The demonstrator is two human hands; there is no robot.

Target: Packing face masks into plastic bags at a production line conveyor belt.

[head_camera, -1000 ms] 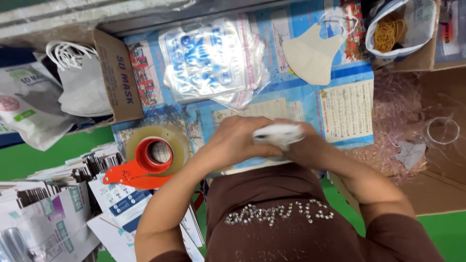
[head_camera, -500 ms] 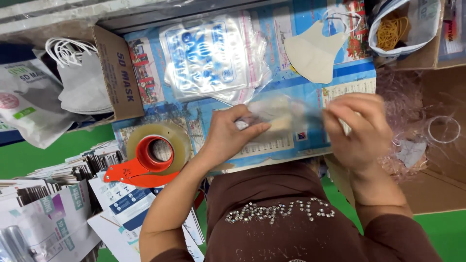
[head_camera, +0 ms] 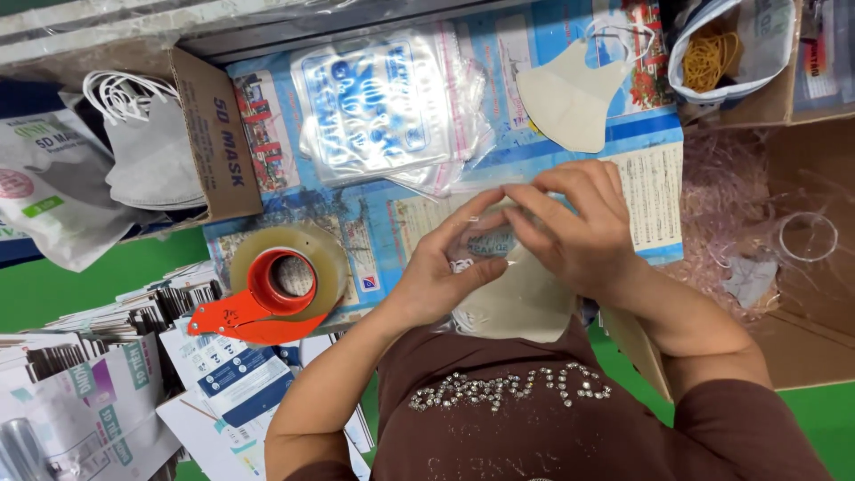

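Both hands meet at the near edge of the table: the left hand and right hand, fingers bent, pinch a clear plastic bag holding a pale folded mask. One loose mask lies toward the far right corner, one stack of printed bags at the far middle, one orange tape dispenser at the near left edge. The tabletop wears blue printed sheets above a green floor.

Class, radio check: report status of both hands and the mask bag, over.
Left hand and right hand both pinching the clear bag with a beige mask inside. Tape dispenser left, stack of empty bags beyond. Nothing blocking.
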